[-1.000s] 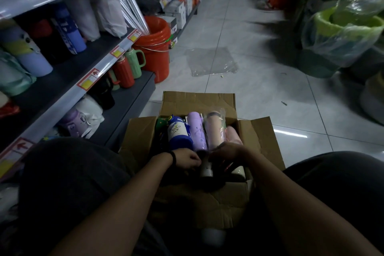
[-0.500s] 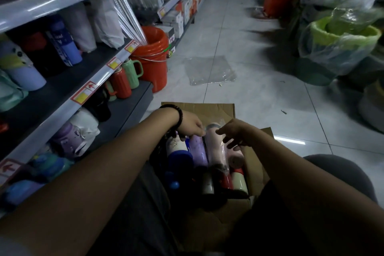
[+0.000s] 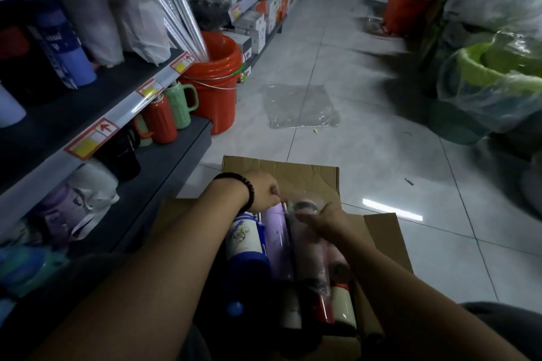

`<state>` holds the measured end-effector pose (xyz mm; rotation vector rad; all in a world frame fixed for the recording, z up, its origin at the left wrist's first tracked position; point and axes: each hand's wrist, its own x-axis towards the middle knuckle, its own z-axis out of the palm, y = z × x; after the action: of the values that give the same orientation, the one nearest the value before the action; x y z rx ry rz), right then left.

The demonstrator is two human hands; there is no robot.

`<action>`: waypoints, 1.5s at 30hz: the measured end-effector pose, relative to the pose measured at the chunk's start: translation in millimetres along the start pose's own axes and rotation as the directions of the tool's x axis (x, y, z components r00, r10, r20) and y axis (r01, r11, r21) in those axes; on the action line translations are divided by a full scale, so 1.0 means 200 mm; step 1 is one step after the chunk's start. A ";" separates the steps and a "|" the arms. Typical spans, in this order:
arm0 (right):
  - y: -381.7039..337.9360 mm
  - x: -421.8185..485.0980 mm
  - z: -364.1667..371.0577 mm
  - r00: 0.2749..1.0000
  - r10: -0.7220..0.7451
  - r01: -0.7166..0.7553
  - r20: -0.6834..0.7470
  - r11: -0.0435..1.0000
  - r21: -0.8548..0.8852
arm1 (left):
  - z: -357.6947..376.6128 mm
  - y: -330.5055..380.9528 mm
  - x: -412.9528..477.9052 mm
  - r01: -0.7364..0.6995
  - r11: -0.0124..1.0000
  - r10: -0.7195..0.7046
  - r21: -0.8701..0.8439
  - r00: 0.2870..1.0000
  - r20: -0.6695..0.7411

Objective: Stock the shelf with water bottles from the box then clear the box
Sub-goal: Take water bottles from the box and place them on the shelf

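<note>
The open cardboard box [image 3: 381,243] sat on the floor tiles, packed with water bottles lying side by side: a blue-and-white bottle [image 3: 246,243], a lilac bottle [image 3: 277,237], a pink bottle [image 3: 308,252] and a red-and-cream bottle [image 3: 341,293]. At the pink bottle's far end, the left hand [image 3: 261,190] and right hand [image 3: 325,221] each pinched its clear wrap [image 3: 311,199] with curled fingers. To the left, the bottom shelf [image 3: 164,161] held a red jug [image 3: 162,120] and a green jug [image 3: 180,105]. Beyond stood an orange bucket [image 3: 217,79].
</note>
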<state>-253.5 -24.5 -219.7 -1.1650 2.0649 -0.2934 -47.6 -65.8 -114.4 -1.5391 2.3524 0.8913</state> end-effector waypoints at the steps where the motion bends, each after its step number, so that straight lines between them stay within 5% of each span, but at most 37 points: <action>1: 0.01 0.02 0.03 1.000 -0.002 0.002 -0.011 1.000 0.006 | -0.01 0.00 0.00 0.004 0.999 -0.004 0.034 1.000 0.027; 12: 0.12 0.10 0.21 0.995 0.006 -0.005 -0.099 1.000 0.017 | -0.06 0.04 -0.08 -0.043 0.999 0.043 -0.011 0.997 0.057; 17: 0.09 0.03 0.13 0.994 0.029 -0.003 -0.102 0.971 0.240 | -0.07 0.03 -0.12 -0.039 0.987 0.033 -0.158 0.999 -0.037; 25: -0.26 -0.05 -0.12 0.969 -0.201 0.245 -0.141 0.750 0.615 | -0.08 -0.06 -0.14 0.061 0.948 -0.085 -0.312 0.994 -0.064; 28: -0.44 -0.16 -0.21 0.938 -0.322 0.305 -0.126 0.602 0.738 | -0.13 -0.06 -0.17 0.036 0.850 -0.119 -0.525 0.985 -0.126; 31: -0.64 -0.28 -0.29 0.893 -0.428 0.371 -0.140 0.523 0.768 | -0.18 -0.07 -0.18 -0.062 0.551 -0.110 -0.832 0.983 -0.146; 33: -0.75 -0.33 -0.32 0.871 -0.466 0.401 -0.156 0.492 0.773 | -0.23 -0.07 -0.22 -0.153 0.437 -0.100 -0.886 0.971 -0.217; 41: -1.03 -0.47 -0.43 0.746 -0.623 0.592 -0.234 0.460 0.662 | -0.35 -0.09 -0.37 -0.485 0.309 -0.194 -0.818 0.810 -0.553; 45: -1.16 -0.56 -0.47 0.711 -0.674 0.626 -0.201 0.476 0.617 | -0.44 -0.14 -0.44 -0.535 0.353 -0.251 -0.768 0.737 -0.628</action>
<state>-133.2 -77.0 20.5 -1.4078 1.1500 -1.2287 30.1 -58.0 -13.6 -2.3512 2.5259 2.4822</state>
